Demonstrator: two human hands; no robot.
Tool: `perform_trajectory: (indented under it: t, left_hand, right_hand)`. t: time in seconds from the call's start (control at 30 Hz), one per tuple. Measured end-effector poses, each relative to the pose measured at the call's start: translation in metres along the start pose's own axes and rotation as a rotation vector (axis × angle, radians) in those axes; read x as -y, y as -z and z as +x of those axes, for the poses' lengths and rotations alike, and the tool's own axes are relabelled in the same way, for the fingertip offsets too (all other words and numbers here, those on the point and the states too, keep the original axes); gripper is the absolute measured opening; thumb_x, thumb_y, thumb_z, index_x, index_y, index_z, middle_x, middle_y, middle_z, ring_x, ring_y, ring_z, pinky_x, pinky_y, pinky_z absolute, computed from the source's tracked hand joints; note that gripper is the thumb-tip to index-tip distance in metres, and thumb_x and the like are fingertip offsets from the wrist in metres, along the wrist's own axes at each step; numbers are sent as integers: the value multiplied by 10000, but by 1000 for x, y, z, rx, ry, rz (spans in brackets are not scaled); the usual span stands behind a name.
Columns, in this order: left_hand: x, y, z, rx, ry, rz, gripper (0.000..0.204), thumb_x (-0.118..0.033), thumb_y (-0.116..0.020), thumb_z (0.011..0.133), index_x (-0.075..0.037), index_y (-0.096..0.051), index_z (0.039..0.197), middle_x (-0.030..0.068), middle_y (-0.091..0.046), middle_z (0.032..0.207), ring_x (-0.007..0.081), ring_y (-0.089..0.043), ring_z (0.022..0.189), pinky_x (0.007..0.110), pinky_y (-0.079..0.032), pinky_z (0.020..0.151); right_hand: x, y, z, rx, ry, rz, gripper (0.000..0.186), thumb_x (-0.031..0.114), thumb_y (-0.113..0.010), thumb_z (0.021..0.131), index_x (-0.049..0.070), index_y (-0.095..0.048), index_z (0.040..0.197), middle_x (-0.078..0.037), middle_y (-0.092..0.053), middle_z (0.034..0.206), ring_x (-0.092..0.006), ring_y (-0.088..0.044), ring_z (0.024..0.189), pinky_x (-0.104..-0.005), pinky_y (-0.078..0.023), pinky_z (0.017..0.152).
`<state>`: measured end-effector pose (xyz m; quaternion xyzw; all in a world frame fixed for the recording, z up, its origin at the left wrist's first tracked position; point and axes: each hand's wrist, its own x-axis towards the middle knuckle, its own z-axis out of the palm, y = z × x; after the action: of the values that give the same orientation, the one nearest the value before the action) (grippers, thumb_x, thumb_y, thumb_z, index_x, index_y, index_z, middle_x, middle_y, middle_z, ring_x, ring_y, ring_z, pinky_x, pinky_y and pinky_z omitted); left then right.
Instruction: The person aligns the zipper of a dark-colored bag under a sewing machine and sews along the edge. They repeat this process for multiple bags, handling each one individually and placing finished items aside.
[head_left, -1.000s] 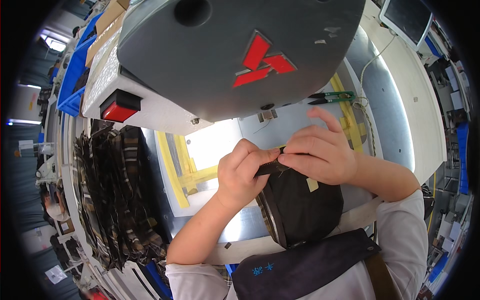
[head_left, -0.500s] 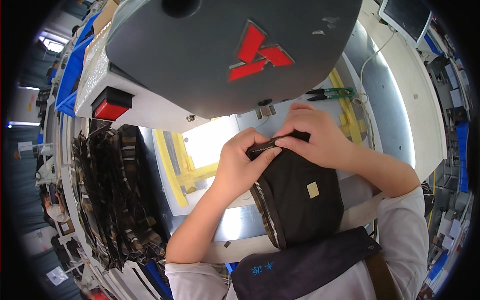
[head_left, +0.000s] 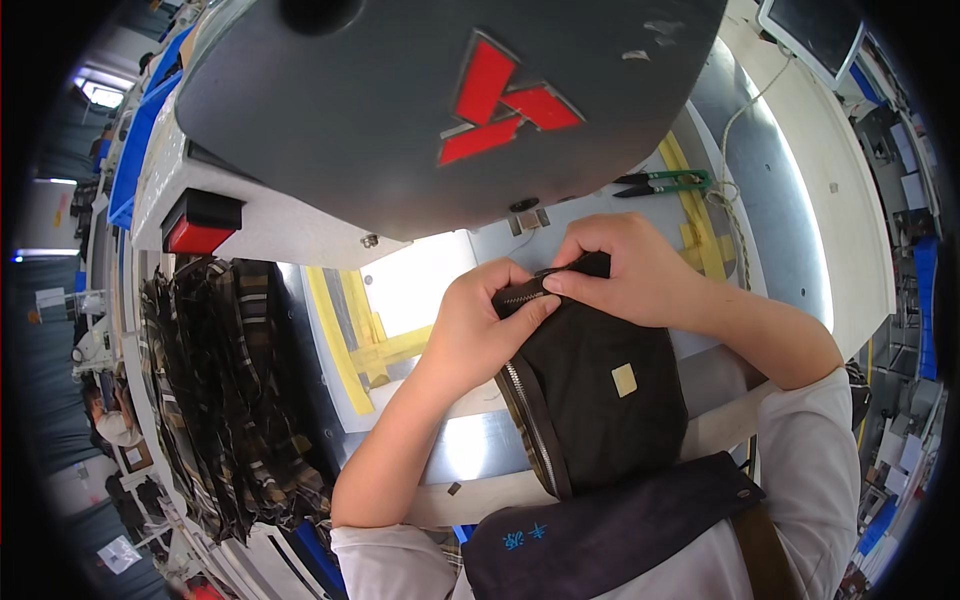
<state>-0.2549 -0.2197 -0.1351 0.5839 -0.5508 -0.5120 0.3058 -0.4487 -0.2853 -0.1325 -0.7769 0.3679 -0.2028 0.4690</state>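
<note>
A dark fabric pouch point(head_left: 610, 400) with a small pale yellow patch hangs from my two hands, its lower end over the table's near edge. A metal zipper point(head_left: 530, 425) runs down its left side and bends round to the top edge. My left hand point(head_left: 485, 315) pinches the zippered top edge between thumb and fingers. Close beside it, my right hand point(head_left: 625, 270) grips the same edge, thumb on the near side. The fingertips behind the cloth are hidden. The sewing machine's dark head point(head_left: 430, 110) stands just beyond my hands.
Plaid cloth pieces point(head_left: 230, 390) hang in a pile at the left. Green-handled thread snips point(head_left: 665, 184) lie on the right beside yellow tape point(head_left: 705, 235). A red switch point(head_left: 200, 230) sits on the machine's left side. Another person point(head_left: 115, 418) is at the far left.
My right hand has lowered slightly. Both hands keep their pinch on the pouch's zippered edge. The machine sits slightly further left in the picture.
</note>
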Motion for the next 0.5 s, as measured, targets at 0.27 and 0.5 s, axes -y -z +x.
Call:
perform_trajectory:
  t: [0.27, 0.5]
  left_hand:
    - [9, -1, 0, -17, -65, -115, 135, -104, -662, 856, 13, -595, 849, 34, -543, 715, 87, -476, 649, 252, -402, 596]
    - [10, -1, 1, -31, -120, -57, 129, -101, -666, 873, 8, -597, 859, 24, -537, 733, 92, -470, 672, 249, -393, 609]
  right_hand:
    - [3, 0, 2, -7, -113, 71, 182, 164, -730, 812, -1, -654, 826, -74, -641, 740, -129, -588, 693, -288, -452, 625]
    - [1, 1, 1, 14, -125, 132, 171, 156, -716, 827, -3, -656, 838, -74, -646, 751, -123, -596, 717, -280, -463, 661]
